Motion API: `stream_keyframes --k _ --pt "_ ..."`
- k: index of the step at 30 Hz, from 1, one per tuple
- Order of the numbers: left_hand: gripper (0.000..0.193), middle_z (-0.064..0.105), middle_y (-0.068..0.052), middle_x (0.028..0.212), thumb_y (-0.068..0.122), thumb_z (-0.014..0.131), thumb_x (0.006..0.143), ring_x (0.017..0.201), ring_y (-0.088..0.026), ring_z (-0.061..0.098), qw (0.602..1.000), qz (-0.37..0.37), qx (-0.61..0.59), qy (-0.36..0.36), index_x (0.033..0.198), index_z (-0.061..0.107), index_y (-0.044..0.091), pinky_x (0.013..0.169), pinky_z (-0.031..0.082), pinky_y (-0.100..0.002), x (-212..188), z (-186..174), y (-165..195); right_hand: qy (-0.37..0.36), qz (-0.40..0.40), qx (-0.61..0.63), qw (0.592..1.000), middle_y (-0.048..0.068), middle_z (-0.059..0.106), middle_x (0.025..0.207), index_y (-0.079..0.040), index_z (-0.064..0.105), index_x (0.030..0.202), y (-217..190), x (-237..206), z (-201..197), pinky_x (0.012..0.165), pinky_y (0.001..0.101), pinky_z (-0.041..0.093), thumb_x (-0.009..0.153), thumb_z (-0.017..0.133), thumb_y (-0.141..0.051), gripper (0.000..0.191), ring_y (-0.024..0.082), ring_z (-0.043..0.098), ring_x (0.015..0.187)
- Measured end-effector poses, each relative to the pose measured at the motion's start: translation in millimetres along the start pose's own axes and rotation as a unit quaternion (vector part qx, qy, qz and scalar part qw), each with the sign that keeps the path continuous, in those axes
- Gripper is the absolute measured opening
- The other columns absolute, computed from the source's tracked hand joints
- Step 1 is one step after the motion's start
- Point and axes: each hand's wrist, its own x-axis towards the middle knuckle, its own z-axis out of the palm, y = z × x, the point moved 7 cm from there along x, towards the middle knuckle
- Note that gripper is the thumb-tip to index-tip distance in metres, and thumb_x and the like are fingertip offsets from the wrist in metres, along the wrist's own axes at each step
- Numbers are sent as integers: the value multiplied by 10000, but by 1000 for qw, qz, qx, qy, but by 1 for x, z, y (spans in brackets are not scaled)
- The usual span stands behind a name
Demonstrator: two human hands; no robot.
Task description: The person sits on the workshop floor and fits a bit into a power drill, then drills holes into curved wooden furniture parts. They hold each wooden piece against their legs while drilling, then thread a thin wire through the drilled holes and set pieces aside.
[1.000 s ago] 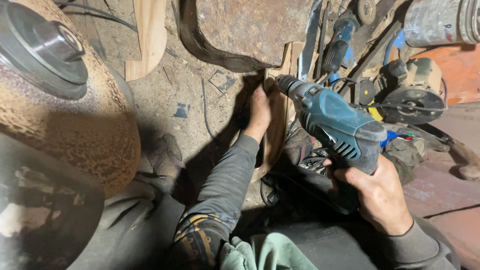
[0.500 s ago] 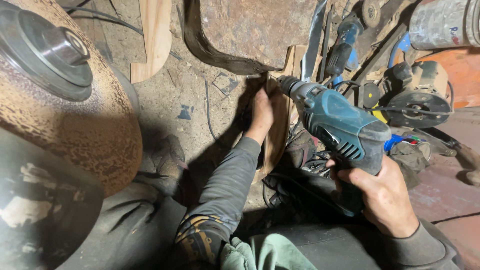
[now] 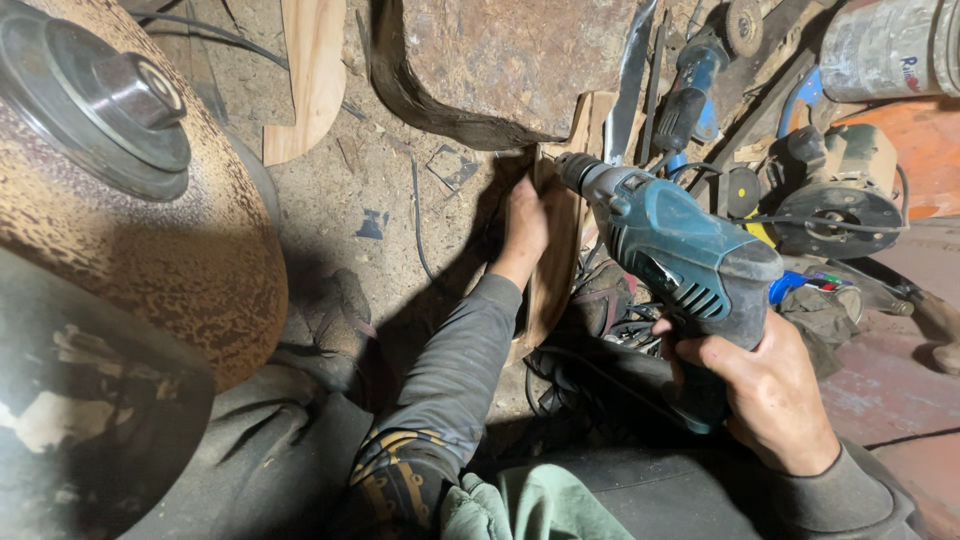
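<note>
Right hand point(image 3: 770, 395) wrapped tight round the grip of a teal power drill point(image 3: 680, 250), nose aimed at a narrow wooden board point(image 3: 555, 265) standing on edge on the dusty floor point(image 3: 380, 170). Left hand point(image 3: 522, 225) flat against the board's side, steadying it. Beyond: rusty metal slab point(image 3: 500, 60), router point(image 3: 835, 190) at right.

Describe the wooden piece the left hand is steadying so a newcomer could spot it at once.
Start at the big rusty slab at the top middle. Just below its lower right edge, the left hand presses on a narrow, pale brown wooden strip standing on the dirt floor. Unlike the lighter curved board lying farther left, the teal drill, held by the right hand, points at its top.
</note>
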Motion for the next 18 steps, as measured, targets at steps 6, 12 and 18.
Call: stream_keyframes --k 6,12,18 --pt "461 674 -197 1338 -26 345 958 1266 -299 640 998 -53 3 -38 1354 580 -2 1144 461 -367 -1 -1 5 7 17 -15 1000 126 741 1012 49 659 1187 -1 0 -2 635 331 531 773 528 53 435 187 650 763" --pt "478 588 -263 1382 84 416 969 1316 -338 558 991 -2 136 -17 1406 499 -91 1166 411 -377 3 2 3 -6 6 -20 1000 123 740 1010 57 671 1182 0 -2 -7 652 322 530 791 539 26 414 177 642 760" --pt "611 569 -232 1448 329 247 1094 1380 -287 502 963 -156 -217 17 1380 542 -123 1190 340 -382 -8 17 -22 -5 -1 -34 999 138 742 1014 59 672 1171 -2 -1 -12 659 332 535 790 549 7 403 188 648 766"
